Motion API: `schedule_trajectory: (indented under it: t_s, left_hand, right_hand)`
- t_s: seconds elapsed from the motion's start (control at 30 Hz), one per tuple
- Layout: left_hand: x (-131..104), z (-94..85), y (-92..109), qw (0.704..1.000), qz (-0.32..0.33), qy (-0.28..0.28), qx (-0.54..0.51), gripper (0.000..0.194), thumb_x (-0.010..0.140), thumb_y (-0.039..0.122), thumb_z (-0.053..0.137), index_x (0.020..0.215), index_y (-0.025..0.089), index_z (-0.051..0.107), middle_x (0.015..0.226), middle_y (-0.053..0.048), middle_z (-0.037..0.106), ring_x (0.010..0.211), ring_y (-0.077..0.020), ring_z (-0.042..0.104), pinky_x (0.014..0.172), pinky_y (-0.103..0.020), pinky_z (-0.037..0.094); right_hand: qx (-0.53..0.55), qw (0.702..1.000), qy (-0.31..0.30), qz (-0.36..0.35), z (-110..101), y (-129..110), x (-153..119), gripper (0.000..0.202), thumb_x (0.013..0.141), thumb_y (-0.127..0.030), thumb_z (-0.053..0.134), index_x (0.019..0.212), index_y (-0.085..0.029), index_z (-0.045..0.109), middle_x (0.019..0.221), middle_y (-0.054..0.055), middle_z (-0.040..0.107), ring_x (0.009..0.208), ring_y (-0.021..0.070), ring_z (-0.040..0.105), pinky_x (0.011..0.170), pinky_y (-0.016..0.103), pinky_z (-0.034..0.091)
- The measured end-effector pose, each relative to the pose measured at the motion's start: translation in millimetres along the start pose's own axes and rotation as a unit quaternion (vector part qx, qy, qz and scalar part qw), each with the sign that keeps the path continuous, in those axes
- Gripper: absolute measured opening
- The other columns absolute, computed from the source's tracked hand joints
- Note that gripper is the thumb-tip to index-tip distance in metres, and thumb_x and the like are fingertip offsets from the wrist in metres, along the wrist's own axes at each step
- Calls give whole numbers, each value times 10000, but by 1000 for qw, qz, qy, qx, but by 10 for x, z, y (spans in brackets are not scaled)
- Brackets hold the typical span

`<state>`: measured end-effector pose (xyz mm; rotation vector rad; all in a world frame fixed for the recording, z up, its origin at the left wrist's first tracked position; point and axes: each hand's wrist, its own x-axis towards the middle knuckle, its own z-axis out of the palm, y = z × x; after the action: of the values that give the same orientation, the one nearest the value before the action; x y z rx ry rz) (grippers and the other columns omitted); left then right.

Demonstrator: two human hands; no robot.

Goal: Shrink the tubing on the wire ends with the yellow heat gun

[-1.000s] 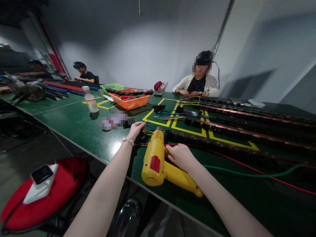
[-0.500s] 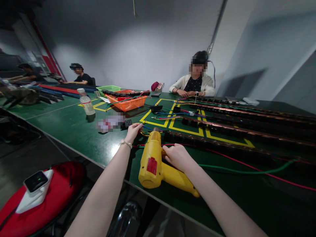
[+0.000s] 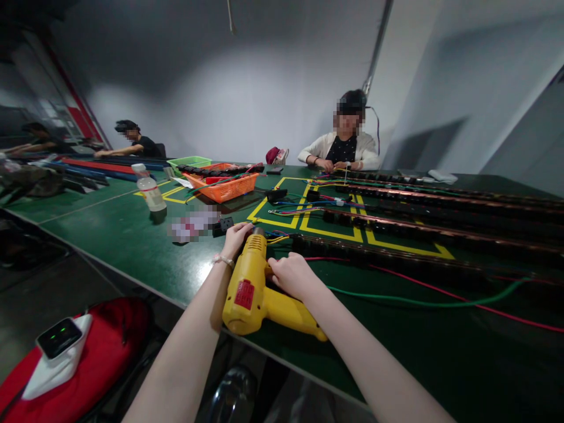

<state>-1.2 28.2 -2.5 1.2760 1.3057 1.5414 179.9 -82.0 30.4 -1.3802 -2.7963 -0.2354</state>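
Note:
My right hand (image 3: 293,273) is closed around the upper grip of a yellow heat gun (image 3: 249,264) with a red label. The gun lies slanted across my view, its metal nozzle pointing away and close beside the fingers of my left hand (image 3: 238,236). That left hand is pinched on thin coloured wires (image 3: 278,238), whose held ends are mostly hidden behind the nozzle and fingers. Those wires come from the end of a long dark cable bundle (image 3: 352,249). A black socket-like block (image 3: 222,225) sits just left of my left hand.
Several long bundles with copper-coloured parts (image 3: 396,202) cover the right of the green table (image 3: 132,241). A bottle (image 3: 150,191) and an orange basket (image 3: 233,189) stand further left. A green wire (image 3: 418,301) trails at right. Opposite sits a co-worker (image 3: 348,144).
My right hand has carried the heat gun to the left, bringing its nozzle against or nearly against my left fingers. My left hand keeps its pinch. The view has shifted slightly.

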Motion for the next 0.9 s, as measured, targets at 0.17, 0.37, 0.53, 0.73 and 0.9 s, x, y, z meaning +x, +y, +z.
schedule_trajectory:
  t_s: [0.17, 0.37, 0.53, 0.73, 0.9]
  left_hand:
    - [-15, -5, 43, 999, 20, 4, 27, 235, 607, 387, 691, 612, 154, 662, 648, -15, 638, 702, -156, 549, 663, -245, 411]
    - [-47, 5, 32, 997, 45, -10, 61, 232, 669, 387, 635, 648, 158, 666, 660, -13, 623, 717, -165, 555, 701, -256, 409]
    - [-157, 48, 110, 959, 206, 19, 196, 197, 784, 330, 565, 788, 181, 693, 864, -55, 626, 888, -202, 567, 857, -317, 421]
    - [-443, 275, 306, 900, 320, -117, 274, 255, 861, 344, 536, 1058, 231, 652, 1132, -70, 591, 1103, -224, 520, 989, -382, 379]
    - [-655, 618, 414, 850, 295, -306, 312, 432, 830, 451, 580, 1222, 269, 575, 1297, -83, 528, 1220, -267, 452, 1060, -460, 316]
  right_hand:
    - [0, 1000, 11, -7, -6, -41, 38, 320, 895, -396, 533, 1099, -152, 564, 1039, 51, 607, 897, 157, 599, 811, 385, 499]
    - [-8, 1000, 6, -25, -63, -48, -126, 305, 898, -394, 528, 1071, -146, 573, 974, 38, 621, 854, 147, 606, 809, 382, 496]
    - [-5, 999, -16, -36, -74, 58, -475, 254, 910, -359, 502, 1026, -146, 579, 832, 8, 653, 751, 141, 622, 851, 388, 448]
    - [20, 998, -46, -48, -66, 333, -1033, 71, 847, -212, 539, 902, -171, 559, 724, 24, 686, 639, 155, 626, 813, 324, 365]
    - [46, 996, -58, -56, -46, 579, -1422, 75, 768, -183, 578, 825, -207, 534, 714, -14, 667, 640, 146, 598, 707, 281, 342]
